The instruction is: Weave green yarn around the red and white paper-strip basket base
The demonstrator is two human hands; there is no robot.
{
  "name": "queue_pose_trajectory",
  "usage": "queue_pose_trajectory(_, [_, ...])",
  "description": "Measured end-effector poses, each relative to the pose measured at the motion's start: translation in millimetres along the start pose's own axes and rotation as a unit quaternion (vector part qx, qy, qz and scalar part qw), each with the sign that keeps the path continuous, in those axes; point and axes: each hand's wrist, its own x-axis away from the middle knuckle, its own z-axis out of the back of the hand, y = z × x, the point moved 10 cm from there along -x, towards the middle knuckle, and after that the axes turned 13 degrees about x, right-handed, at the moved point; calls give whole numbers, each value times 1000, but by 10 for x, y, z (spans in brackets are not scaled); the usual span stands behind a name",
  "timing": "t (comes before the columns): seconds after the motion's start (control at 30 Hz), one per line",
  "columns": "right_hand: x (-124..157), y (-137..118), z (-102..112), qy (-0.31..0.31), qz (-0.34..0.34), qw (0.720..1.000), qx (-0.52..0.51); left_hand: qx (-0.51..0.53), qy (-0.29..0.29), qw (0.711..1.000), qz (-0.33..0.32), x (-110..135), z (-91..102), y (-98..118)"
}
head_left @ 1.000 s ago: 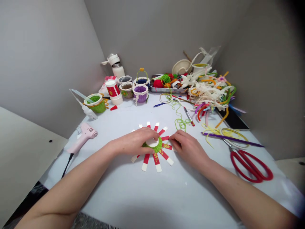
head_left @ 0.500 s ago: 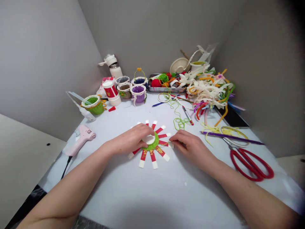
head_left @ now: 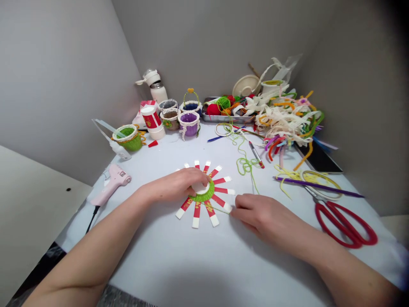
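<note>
A paper cup (head_left: 196, 216), slit into red and white strips splayed out like spokes, lies on the table. Green yarn (head_left: 206, 196) is woven in a band around its white base. My left hand (head_left: 182, 183) grips the cup at its centre, thumb and fingers closed about the base and covering the left strips. Just right of the strips, my right hand (head_left: 260, 213) pinches the green yarn, which runs taut from the band across the lower right strips. A loose tail of that colour (head_left: 246, 166) trails behind the right hand to the back.
Red-handled scissors (head_left: 347, 224), a purple stick (head_left: 319, 186) and a phone (head_left: 319, 157) lie right. A pink glue gun (head_left: 111, 183) sits left. Behind stand a green basket (head_left: 131, 143), a purple one (head_left: 189, 125), a yarn tray (head_left: 228, 119) and a ribbon heap (head_left: 284, 119).
My right hand has moved right and slightly toward me with the yarn. The splayed cup has turned a little under my left hand. The whole view has shifted slightly.
</note>
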Motion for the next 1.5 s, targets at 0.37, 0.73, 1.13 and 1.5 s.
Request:
queue_pose_trajectory(0.37, [35, 24, 0, 30, -10, 996, 88, 28, -7, 1000, -7, 18, 8, -3])
queue_pose_trajectory(0.73, [-129, 611, -174, 88, -208, 973, -54, 37, -41, 998, -43, -42, -209, 223])
queue_pose_trajectory(1.13, [-112, 599, 26, 214, -155, 963, -53, -2, 9, 1000, 5, -121, -225, 254])
queue_pose_trajectory(1.5, [-180, 572, -42, 142, -168, 929, -298, -53, 22, 998, -17, -60, -110, 221])
